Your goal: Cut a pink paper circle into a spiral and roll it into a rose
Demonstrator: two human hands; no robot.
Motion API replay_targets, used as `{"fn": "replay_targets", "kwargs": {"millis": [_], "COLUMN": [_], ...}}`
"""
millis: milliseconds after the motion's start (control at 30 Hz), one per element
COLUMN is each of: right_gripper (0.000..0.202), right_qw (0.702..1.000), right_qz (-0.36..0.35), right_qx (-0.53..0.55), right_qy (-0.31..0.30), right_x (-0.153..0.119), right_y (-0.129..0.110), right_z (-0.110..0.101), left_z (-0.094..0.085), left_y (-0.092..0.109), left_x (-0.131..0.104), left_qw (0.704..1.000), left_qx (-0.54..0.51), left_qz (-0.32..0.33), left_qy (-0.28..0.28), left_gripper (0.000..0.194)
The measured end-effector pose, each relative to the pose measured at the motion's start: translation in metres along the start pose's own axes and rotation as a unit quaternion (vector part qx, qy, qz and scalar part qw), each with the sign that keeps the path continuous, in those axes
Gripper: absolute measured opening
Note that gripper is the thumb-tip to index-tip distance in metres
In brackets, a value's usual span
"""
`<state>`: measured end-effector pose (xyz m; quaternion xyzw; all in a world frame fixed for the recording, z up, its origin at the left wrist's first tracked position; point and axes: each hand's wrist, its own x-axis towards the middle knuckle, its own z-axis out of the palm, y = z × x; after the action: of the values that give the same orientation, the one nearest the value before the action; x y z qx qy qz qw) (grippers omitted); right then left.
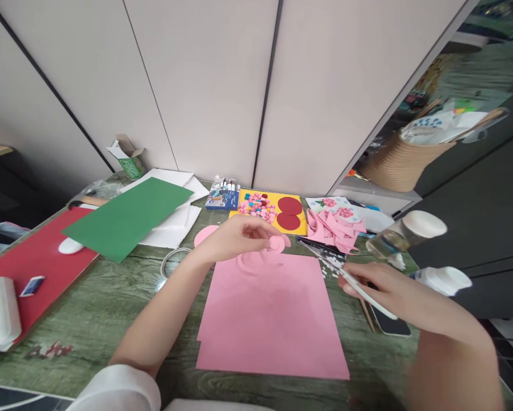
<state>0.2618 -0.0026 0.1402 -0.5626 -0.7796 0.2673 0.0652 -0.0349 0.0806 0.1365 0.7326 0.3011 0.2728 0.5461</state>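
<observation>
My left hand [250, 235] pinches a small pink paper spiral [277, 244] above the far edge of the pink sheets [269, 317]. A curled pink strip hangs beneath the fingers. Held in my right hand [370, 282] are white-handled scissors [333, 262], their blades pointing left toward the spiral without touching it. Partly behind my left wrist lies a pink circle [205, 233]. Pink paper scraps [336, 228] are heaped beyond the scissors.
Farther back are a yellow sheet [299, 227] with dark red circles and small colourful pieces, and a blue marker box [223, 194]. Green paper [130, 217] overlaps a red sheet [46, 268] at left. Jars [387, 242] and a phone [391, 322] sit at right.
</observation>
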Motion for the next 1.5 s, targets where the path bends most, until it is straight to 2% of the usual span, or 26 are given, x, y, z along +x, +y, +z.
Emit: {"fn": "replay_targets", "kwargs": {"millis": [33, 100, 167, 267, 400, 500, 567, 633, 733, 767, 800, 833, 867, 933, 967, 1067, 1133, 1200, 1267, 1333, 1433, 1500], "right_gripper": [0.035, 0.033, 0.032, 0.029, 0.034, 0.038, 0.042, 0.038, 0.029, 0.027, 0.028, 0.032, 0.039, 0.048, 0.048, 0.041, 0.037, 0.034, 0.032, 0.029, 0.027, 0.026], "right_qw": [1.000, 0.998, 0.996, 0.992, 0.987, 0.982, 0.982, 0.978, 0.972, 0.973, 0.978, 0.980, 0.967, 0.906, 0.875, 0.853, 0.848, 0.846, 0.846, 0.859, 0.903, 0.927], "right_qz": [0.008, 0.039, 0.069, 0.106, 0.152, 0.163, 0.152, 0.151, 0.145, 0.132, 0.099, 0.064, 0.039, 0.037, 0.036, 0.033, 0.033, 0.036, 0.040, 0.043, 0.045, 0.039], "right_qx": [-0.014, -0.036, -0.046, -0.035, -0.051, -0.082, -0.094, -0.112, -0.109, -0.063, 0.011, 0.113, 0.233, 0.421, 0.482, 0.520, 0.527, 0.528, 0.525, 0.500, 0.408, 0.348], "right_qy": [-0.023, -0.032, -0.036, -0.050, 0.005, 0.050, 0.066, 0.094, 0.148, 0.178, 0.181, 0.150, 0.100, 0.011, -0.003, 0.024, 0.050, 0.072, 0.088, 0.102, 0.123, 0.133], "right_x": [-0.002, -0.006, -0.011, -0.018, -0.022, -0.019, -0.016, -0.013, -0.008, -0.006, -0.003, 0.000, 0.005, 0.016, 0.022, 0.037, 0.042, 0.045, 0.045, 0.044, 0.042, 0.042], "right_y": [0.008, 0.024, 0.041, 0.062, 0.083, 0.089, 0.087, 0.076, 0.041, 0.026, 0.010, -0.005, -0.019, -0.039, -0.044, -0.047, -0.040, -0.033, -0.027, -0.023, -0.021, -0.021], "right_z": [0.007, 0.023, 0.042, 0.070, 0.101, 0.113, 0.114, 0.108, 0.096, 0.094, 0.094, 0.095, 0.099, 0.111, 0.118, 0.137, 0.144, 0.148, 0.149, 0.149, 0.150, 0.151], "left_z": [0.003, 0.009, 0.015, 0.023, 0.034, 0.043, 0.050, 0.056, 0.060, 0.061, 0.061, 0.060, 0.060, 0.061, 0.062, 0.066, 0.068, 0.071, 0.074, 0.079, 0.086, 0.089], "left_y": [-0.007, -0.023, -0.041, -0.065, -0.083, -0.087, -0.088, -0.089, -0.092, -0.093, -0.094, -0.095, -0.096, -0.098, -0.100, -0.107, -0.113, -0.116, -0.115, -0.110, -0.104, -0.105], "left_x": [0.000, -0.001, -0.004, -0.010, -0.020, -0.029, -0.038, -0.046, -0.055, -0.056, -0.057, -0.057, -0.057, -0.056, -0.055, -0.055, -0.057, -0.060, -0.061, -0.060, -0.054, -0.050], "left_qw": [1.000, 0.999, 0.995, 0.989, 0.980, 0.967, 0.948, 0.924, 0.903, 0.902, 0.902, 0.904, 0.907, 0.912, 0.912, 0.914, 0.915, 0.915, 0.918, 0.934, 0.976, 0.980], "left_qx": [-0.019, -0.045, -0.059, -0.040, -0.013, 0.044, 0.124, 0.201, 0.267, 0.277, 0.281, 0.282, 0.282, 0.291, 0.297, 0.299, 0.291, 0.288, 0.276, 0.225, 0.048, -0.058], "left_qz": [-0.003, -0.019, -0.021, 0.017, 0.017, 0.047, 0.083, 0.129, 0.202, 0.227, 0.251, 0.271, 0.281, 0.284, 0.280, 0.275, 0.279, 0.281, 0.261, 0.187, 0.006, -0.057], "left_qy": [0.005, 0.025, 0.080, 0.142, 0.199, 0.247, 0.280, 0.298, 0.270, 0.243, 0.210, 0.172, 0.135, 0.062, 0.032, -0.012, -0.008, 0.032, 0.116, 0.203, 0.213, 0.181], "left_gripper": [0.023, 0.023, 0.025, 0.024, 0.028, 0.028, 0.028, 0.025, 0.017, 0.017, 0.017, 0.019, 0.020, 0.022, 0.023, 0.023, 0.023, 0.019, 0.011, 0.015, 0.028, 0.033]}}
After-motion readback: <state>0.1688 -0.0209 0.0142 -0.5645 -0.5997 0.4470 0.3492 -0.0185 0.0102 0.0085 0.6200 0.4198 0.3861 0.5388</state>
